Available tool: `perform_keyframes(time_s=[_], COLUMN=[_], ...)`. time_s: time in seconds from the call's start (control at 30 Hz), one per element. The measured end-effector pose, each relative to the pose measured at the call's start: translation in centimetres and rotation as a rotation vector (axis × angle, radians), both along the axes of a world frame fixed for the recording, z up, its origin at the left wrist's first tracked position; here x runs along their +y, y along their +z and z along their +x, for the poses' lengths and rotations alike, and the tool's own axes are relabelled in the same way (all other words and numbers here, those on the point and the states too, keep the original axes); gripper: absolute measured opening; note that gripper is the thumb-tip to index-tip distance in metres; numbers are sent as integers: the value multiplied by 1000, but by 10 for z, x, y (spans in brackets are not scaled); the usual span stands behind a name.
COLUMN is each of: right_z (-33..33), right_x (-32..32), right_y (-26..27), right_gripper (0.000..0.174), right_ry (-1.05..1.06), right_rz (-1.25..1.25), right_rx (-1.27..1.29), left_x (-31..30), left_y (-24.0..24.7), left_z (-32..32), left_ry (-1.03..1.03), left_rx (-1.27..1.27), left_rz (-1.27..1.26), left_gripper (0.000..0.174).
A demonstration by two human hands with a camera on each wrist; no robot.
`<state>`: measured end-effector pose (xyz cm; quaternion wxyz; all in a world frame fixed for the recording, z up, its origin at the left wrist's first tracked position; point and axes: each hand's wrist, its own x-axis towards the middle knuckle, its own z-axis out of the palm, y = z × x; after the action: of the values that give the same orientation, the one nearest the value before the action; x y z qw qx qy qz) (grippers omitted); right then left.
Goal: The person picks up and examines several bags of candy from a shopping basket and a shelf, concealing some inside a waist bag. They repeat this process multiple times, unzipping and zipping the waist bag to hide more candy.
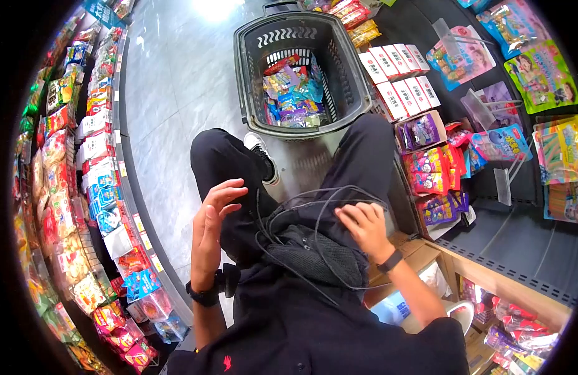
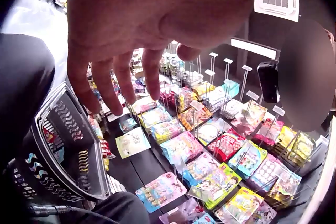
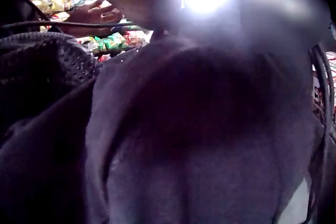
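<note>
In the head view my left hand is raised over the left thigh, fingers extended and apart from the thumb, holding nothing. The left wrist view shows its fingers hanging down in front of shelves of packets. My right hand hovers by the right thigh with loosely bent fingers. Thin black cables loop over the lap and run close by its fingertips. A black mesh pouch lies on the lap under them. In the right wrist view dark cloth fills most of the picture.
A black shopping basket with colourful snack packets inside stands on the grey floor past the knees. Snack shelves line the left side. On the right are white boxes, hanging candy bags and a cardboard box.
</note>
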<state>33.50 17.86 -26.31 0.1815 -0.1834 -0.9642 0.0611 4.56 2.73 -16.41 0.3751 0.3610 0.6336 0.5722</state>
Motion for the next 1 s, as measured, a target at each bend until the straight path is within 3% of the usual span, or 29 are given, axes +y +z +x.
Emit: perform_keyframes(time_s=[0.27, 0.4, 0.6, 0.7, 0.8, 1.0], right_z=[-11, -24, -30, -34, -35, -47], right_x=[-13, -28, -28, -22, -14, -16], right_y=[-5, 22, 3, -16, -21, -27], right_gripper=[29, 36, 44, 28, 24, 16], right_ry=[-72, -365, -556, -528, -457, -324], right_rz=[-290, -313, -258, -194, -216, -229], right_rx=[273, 114, 67, 114, 83, 271], left_x=[14, 13, -4, -15, -19, -15], left_y=[-2, -4, -5, -11, -16, -22], left_z=[3, 3, -1, -5, -8, -11], left_ry=[-71, -92, -34, 2, 2, -6], left_rx=[-43, -46, -31, -65, -65, -93], left_rz=[20, 17, 55, 51, 45, 73], left_gripper=[65, 63, 59, 55, 54, 55])
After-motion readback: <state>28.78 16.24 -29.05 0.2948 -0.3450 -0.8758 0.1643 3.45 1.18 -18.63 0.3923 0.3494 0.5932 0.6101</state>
